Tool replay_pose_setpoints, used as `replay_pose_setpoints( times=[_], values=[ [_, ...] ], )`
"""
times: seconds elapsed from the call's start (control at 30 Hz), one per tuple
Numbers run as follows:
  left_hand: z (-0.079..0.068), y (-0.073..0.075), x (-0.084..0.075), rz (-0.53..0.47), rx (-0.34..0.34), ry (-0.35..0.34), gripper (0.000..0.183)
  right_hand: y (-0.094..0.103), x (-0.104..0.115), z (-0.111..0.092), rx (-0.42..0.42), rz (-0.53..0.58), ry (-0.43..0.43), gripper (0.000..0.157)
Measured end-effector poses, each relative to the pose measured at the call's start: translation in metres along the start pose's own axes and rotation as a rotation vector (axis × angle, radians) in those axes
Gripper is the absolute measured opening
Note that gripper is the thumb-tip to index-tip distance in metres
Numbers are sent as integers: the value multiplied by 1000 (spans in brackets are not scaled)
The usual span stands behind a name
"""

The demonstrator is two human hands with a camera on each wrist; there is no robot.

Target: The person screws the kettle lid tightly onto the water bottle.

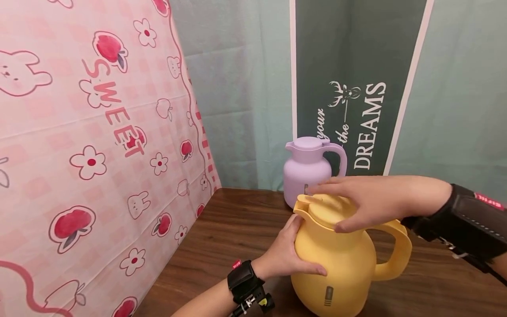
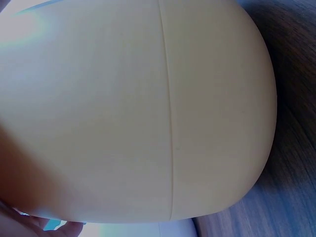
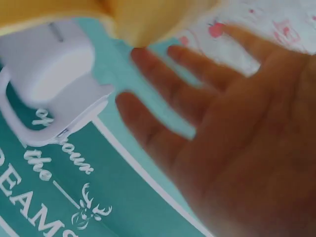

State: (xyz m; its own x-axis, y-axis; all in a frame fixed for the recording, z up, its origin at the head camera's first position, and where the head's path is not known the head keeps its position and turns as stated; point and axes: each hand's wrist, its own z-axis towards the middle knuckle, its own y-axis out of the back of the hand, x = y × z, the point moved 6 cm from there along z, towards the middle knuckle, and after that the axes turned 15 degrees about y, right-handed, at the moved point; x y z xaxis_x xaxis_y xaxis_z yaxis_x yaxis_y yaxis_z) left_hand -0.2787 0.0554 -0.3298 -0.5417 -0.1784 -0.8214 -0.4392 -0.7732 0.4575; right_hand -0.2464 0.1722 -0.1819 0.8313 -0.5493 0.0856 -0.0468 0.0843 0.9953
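A large yellow thermos jug (image 1: pixel 336 264) stands upright on the wooden table, its loop handle to the right. My left hand (image 1: pixel 283 253) holds it by the left shoulder, thumb across the front and fingers round the far side. The jug's side (image 2: pixel 148 113) nearly fills the left wrist view, with fingertips (image 2: pixel 69 229) at the lower edge. Over the jug's round lid (image 1: pixel 322 213) lies my right hand (image 1: pixel 364 200), covering part of it. In the right wrist view this hand (image 3: pixel 237 128) shows spread, nearly straight fingers, with a blurred yellow part of the jug above them.
Behind the yellow jug stands a smaller lilac jug (image 1: pixel 305 171), close to the backdrop. A teal cloth (image 1: pixel 237 110) with white lettering hangs at the back. The pink printed cloth (image 1: pixel 119 185) borders the table (image 1: pixel 233 220) on the left.
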Motion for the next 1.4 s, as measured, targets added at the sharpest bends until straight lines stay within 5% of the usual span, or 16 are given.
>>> replay_pose_setpoints(
  times=[0.13, 0.33, 0.6, 0.7, 0.83, 0.97, 1.23, 1.4],
  values=[
    [0, 0, -1, -8, -4, -5, 118, 0, 3, 2, 10, 0, 76, 58],
    [2, 0, -2, -1, -6, -7, 117, 3, 0, 6, -60, -187, -55, 72],
    [1, -2, 0, 5, -1, 2, 118, -2, -3, -2, 92, 36, -19, 67],
    [0, -1, 0, 15, -9, 1, 118, -1, -3, 2, 54, -26, -7, 63],
    [0, -1, -1, 18, -12, -3, 117, 0, -2, 5, -29, -151, -101, 57],
    [0, -3, 1, 23, -11, 6, 116, 2, -2, 4, -7, -198, -172, 64],
    [-1, -2, 2, 34, -21, 5, 117, -2, -3, 2, 106, 114, 18, 67],
    [0, -2, 2, 34, -15, 9, 117, -2, -4, 4, 97, 115, 39, 60]
  ],
)
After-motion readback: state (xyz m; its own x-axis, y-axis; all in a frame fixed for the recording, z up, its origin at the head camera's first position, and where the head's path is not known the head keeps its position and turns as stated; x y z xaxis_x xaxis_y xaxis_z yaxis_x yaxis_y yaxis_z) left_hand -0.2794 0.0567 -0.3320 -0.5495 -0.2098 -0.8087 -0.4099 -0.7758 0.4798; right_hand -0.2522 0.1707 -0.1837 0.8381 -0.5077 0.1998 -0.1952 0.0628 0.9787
